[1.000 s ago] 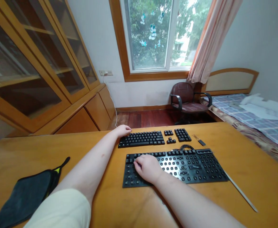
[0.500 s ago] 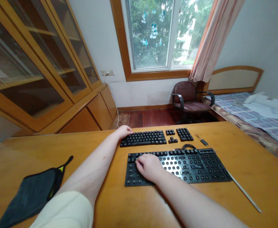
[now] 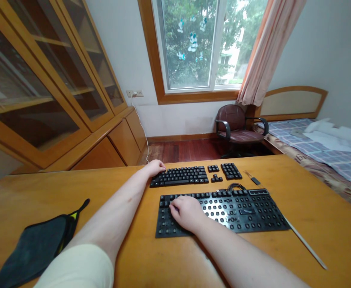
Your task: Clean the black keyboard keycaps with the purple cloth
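Observation:
Loose black keycaps (image 3: 181, 176) lie in keyboard order near the table's far edge. My left hand (image 3: 155, 168) is at their upper left corner, thumb and fingers pinched together on a keycap there. Below them lies the black keyboard base (image 3: 253, 218), its key posts mostly bare, with keycaps along its top row and at the upper left. My right hand (image 3: 187, 211) rests over the base's left part, fingers curled together near the upper left keys. What its fingertips press or hold is hidden. Part of the base is covered by this hand.
Loose keycap blocks, including a number pad (image 3: 231, 171), sit right of the main group. A small dark tool with wire loops (image 3: 255, 181), a thin pale stick (image 3: 309, 245), a coiled cable (image 3: 237, 186) and a dark cloth pouch (image 3: 43, 244) are on the table (image 3: 151, 256).
The whole view has shifted slightly. Both hands keep almost the same places, the left at the loose keycaps and the right on the keyboard base.

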Action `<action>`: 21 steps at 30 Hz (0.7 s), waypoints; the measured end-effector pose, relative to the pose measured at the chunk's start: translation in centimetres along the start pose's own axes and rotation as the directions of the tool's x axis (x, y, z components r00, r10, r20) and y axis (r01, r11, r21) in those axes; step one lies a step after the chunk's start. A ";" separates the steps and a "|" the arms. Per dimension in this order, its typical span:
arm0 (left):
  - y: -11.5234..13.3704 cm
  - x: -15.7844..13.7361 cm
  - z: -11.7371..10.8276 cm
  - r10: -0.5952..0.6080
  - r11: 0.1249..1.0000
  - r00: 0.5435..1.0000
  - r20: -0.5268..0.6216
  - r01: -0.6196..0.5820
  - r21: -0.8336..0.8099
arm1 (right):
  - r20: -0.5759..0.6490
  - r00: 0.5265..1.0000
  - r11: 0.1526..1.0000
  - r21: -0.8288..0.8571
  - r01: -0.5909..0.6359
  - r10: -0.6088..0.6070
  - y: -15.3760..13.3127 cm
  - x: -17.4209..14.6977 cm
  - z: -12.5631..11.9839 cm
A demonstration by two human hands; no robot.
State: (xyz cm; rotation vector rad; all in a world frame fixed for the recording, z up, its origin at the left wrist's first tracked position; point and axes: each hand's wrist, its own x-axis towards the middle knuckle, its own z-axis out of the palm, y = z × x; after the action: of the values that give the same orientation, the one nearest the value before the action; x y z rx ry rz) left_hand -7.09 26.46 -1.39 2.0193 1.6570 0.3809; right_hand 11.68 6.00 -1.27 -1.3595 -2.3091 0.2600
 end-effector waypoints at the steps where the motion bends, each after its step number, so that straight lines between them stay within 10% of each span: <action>1: -0.1 0.0 -0.1 -0.008 1.000 1.000 -0.022 0.008 -0.018 | 0.002 1.000 1.000 0.000 0.000 0.000 0.0 0.0 0.0; 12: 2.3 -5.7 0.2 -0.104 0.908 0.885 -0.455 -0.102 -0.406 | 0.005 1.000 1.000 0.026 -0.008 0.007 0.0 0.2 0.0; 21: 6.4 -17.4 5.9 -0.267 0.647 0.863 -0.429 -0.169 -0.744 | 0.029 0.999 0.999 0.037 -0.024 0.023 -0.4 0.0 -1.0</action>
State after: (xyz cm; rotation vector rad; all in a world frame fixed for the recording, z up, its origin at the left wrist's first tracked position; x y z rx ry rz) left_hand -2.65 7.54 -1.23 1.2470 1.4242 1.4411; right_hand 11.85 5.78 -0.28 -1.3743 -2.3007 0.3298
